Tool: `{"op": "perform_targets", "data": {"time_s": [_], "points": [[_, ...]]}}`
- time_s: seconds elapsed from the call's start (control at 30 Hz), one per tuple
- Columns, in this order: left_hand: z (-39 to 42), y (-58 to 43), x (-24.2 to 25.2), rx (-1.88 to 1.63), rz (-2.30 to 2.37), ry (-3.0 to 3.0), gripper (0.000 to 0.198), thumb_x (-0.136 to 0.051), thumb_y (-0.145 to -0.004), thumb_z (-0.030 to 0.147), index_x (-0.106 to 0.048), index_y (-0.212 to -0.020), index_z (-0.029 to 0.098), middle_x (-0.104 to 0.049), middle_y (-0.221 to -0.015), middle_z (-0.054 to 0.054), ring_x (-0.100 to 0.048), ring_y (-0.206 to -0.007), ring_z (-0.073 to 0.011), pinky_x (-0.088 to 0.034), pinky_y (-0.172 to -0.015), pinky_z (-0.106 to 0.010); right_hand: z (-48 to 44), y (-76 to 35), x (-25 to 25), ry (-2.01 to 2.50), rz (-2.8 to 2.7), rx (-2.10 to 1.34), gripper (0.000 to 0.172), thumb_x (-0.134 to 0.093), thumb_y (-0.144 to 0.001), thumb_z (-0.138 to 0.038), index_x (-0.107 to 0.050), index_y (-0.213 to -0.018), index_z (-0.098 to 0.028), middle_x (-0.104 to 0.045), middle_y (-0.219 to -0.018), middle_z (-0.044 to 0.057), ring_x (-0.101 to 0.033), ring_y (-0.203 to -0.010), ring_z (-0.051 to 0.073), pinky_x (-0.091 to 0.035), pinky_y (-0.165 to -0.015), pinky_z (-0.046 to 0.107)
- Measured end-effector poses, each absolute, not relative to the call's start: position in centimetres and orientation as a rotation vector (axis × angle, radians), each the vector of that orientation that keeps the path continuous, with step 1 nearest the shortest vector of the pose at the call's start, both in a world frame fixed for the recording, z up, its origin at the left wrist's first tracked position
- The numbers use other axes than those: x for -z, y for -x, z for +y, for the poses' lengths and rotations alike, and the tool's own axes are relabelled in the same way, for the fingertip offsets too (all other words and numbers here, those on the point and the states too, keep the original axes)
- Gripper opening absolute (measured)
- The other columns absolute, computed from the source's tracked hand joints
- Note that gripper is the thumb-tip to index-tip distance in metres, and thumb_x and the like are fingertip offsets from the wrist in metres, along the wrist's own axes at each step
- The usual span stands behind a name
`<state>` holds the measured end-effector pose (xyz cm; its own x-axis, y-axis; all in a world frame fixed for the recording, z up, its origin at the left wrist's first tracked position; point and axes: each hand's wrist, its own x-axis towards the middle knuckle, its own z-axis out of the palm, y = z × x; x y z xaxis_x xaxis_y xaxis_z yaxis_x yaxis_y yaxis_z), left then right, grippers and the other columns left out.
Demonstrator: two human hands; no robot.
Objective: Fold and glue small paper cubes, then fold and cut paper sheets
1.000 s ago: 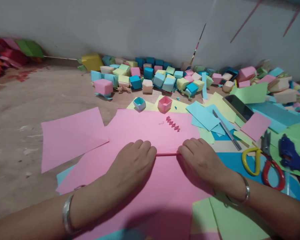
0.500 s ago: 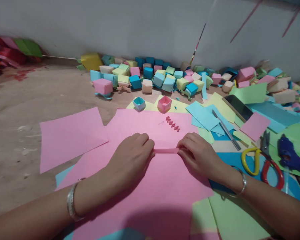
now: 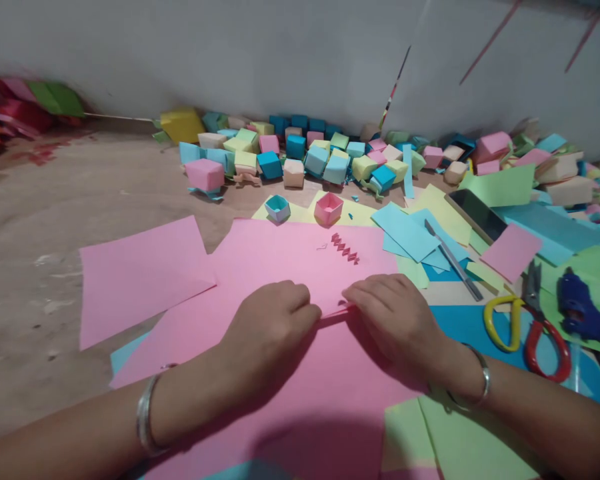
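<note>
A narrow folded strip of pink paper [image 3: 334, 312] stretches between my hands, low over a large pink sheet [image 3: 280, 257]. My left hand [image 3: 275, 327] is closed on the strip's left end, fingers curled around it. At the other end my right hand [image 3: 393, 313] grips it with thumb and fingers; part of the strip is hidden under the fingers. Just beyond the hands, a small red zigzag paper cutting [image 3: 345, 249] lies on the sheet. A small open pink paper box [image 3: 329, 209] and a light blue one [image 3: 278, 208] stand behind it.
Many small coloured paper boxes [image 3: 295, 147] line the wall. To the right lie scissors [image 3: 533, 313] with yellow and red handles, a craft knife [image 3: 453, 260], a dark phone [image 3: 476, 213] and a blue glue gun [image 3: 585, 303]. Another pink sheet [image 3: 145, 277] rests on the left.
Both hands have come slightly toward me and closer together, with less of the strip showing between them. The strip now tilts a little, its right end higher.
</note>
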<state>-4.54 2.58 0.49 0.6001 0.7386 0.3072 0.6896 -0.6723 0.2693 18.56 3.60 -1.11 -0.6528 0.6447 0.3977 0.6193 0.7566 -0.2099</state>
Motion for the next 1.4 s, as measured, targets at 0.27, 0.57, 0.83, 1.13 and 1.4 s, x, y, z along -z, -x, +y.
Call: {"op": "perform_targets", "data": {"time_s": [0.27,0.57,0.83,1.13,1.4], "points": [[0.4,3.1,-0.2,-0.602,1.072,-2.945,0.022,-0.053,-0.088,0.009,-0.056,-0.068,0.017,-0.051,-0.066,-0.004,-0.035,-0.062,-0.0195,-0.021,-0.058,-0.036,1.7,-17.3,0.7,0.656,-2.638,0.155,0.016,-0.051,-0.091,-0.009,-0.063,-0.081,-0.013,-0.059,-0.073,0.006,-0.045,-0.07,0.019,-0.03,-0.065,0.037],[0.8,3.4,-0.1,-0.543,1.06,-2.934,0.026,-0.053,-0.091,0.015,-0.052,-0.066,0.02,-0.052,-0.062,-0.001,-0.038,-0.059,-0.0185,-0.02,-0.058,-0.036,2.0,-17.2,0.7,0.674,-2.627,0.188,0.019,-0.051,-0.09,-0.01,-0.059,-0.073,-0.016,-0.05,-0.065,0.004,-0.036,-0.064,0.018,-0.024,-0.061,0.036],[2.5,4.7,-0.3,-0.437,1.131,-2.892,0.024,-0.052,-0.093,0.021,-0.059,-0.07,0.019,-0.058,-0.061,0.0,-0.046,-0.055,-0.0182,-0.025,-0.056,-0.035,3.7,-18.7,0.9,0.735,-2.627,0.284,0.021,-0.052,-0.089,-0.004,-0.06,-0.073,-0.015,-0.053,-0.065,0.005,-0.039,-0.065,0.018,-0.025,-0.06,0.035],[5.6,6.7,-0.3,-0.454,1.125,-2.646,0.024,-0.055,-0.092,0.024,-0.069,-0.073,0.02,-0.066,-0.061,0.001,-0.056,-0.056,-0.0144,-0.034,-0.058,-0.029,5.0,-19.9,1.8,0.854,-2.572,0.322,0.022,-0.052,-0.09,-0.005,-0.061,-0.072,-0.014,-0.052,-0.063,0.004,-0.04,-0.063,0.017,-0.026,-0.059,0.033],[9.1,9.0,-1.2,-0.375,0.881,-2.249,0.026,-0.056,-0.092,0.027,-0.077,-0.078,0.023,-0.074,-0.072,-0.001,-0.065,-0.064,-0.0118,-0.043,-0.062,-0.02,4.3,-20.0,3.0,1.058,-2.5,-0.144,0.017,-0.048,-0.089,-0.01,-0.06,-0.079,-0.016,-0.057,-0.064,0.002,-0.046,-0.061,0.014,-0.027,-0.058,0.03]]}}
